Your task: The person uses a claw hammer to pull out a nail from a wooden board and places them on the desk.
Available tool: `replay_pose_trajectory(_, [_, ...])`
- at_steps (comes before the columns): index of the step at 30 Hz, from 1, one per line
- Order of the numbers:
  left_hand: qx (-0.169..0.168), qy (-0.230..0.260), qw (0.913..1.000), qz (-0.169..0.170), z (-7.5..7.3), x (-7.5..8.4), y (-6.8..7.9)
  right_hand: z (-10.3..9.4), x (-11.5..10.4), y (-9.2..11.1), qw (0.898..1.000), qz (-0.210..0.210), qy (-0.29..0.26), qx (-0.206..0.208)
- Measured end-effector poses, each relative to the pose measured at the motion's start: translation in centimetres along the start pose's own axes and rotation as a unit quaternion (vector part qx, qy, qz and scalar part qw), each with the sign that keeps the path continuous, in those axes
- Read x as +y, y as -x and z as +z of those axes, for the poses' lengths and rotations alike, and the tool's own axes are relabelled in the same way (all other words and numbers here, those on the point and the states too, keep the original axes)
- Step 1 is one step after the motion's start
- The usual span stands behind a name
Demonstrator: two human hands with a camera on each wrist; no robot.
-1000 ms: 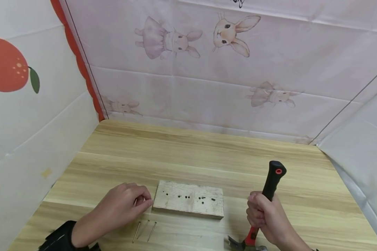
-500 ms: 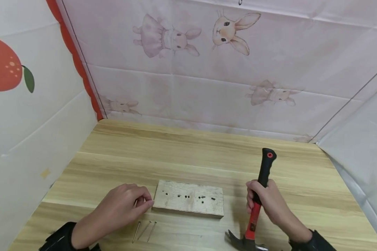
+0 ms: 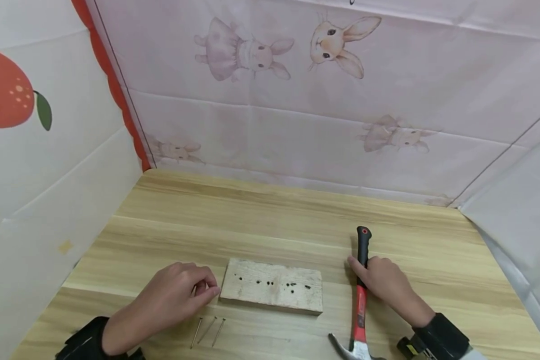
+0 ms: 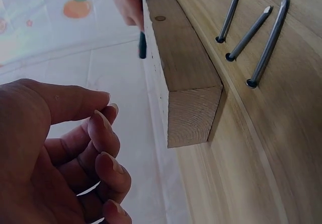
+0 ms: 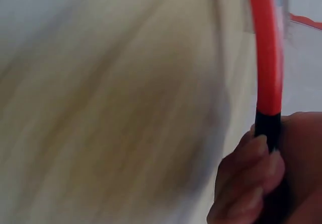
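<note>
My right hand (image 3: 387,281) holds the black grip of a claw hammer (image 3: 361,306) with a red shaft, its head toward me near the bottom edge. In the right wrist view, fingers (image 5: 249,176) curl around the grip. My left hand (image 3: 173,292) hangs loosely curled just left of a pale wooden board (image 3: 272,287) with several dark holes on top. The left wrist view shows nothing in this hand; a small gap separates it from the board's end (image 4: 193,116). Three nails (image 4: 269,42) lie side by side in front of the board.
All this stands on a wood-grain table (image 3: 252,215). Behind it hangs a pink sheet (image 3: 270,140) printed with rabbits, and white sheets (image 3: 49,200) close the left and right sides. A black and yellow object (image 3: 409,346) is by my right wrist.
My right hand has lowered the hammer from a raised tilt to nearly flat on the table, its grip swinging left and my thumb loosening. The left hand, board and nails stay put.
</note>
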State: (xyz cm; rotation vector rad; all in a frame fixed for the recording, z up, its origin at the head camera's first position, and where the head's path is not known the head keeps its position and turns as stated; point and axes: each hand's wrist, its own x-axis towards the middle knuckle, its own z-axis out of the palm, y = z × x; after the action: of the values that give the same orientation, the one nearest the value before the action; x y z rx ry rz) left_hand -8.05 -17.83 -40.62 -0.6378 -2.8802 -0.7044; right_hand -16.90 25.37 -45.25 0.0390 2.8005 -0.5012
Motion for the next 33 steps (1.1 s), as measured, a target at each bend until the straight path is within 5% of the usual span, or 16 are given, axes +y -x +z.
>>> replay_pose_trajectory(9, [0.002, 0.002, 1.0000, 0.005, -0.1, 0.0, 0.0, 0.8, 0.5, 0.0, 0.994, -0.034, 0.094, 0.041])
replay_pose_trajectory(33, [-0.011, 0.012, 0.9999, 0.000, -0.1, -0.1, -0.4, 1.3, 0.1, -0.7, 0.995, -0.035, 0.095, 0.002])
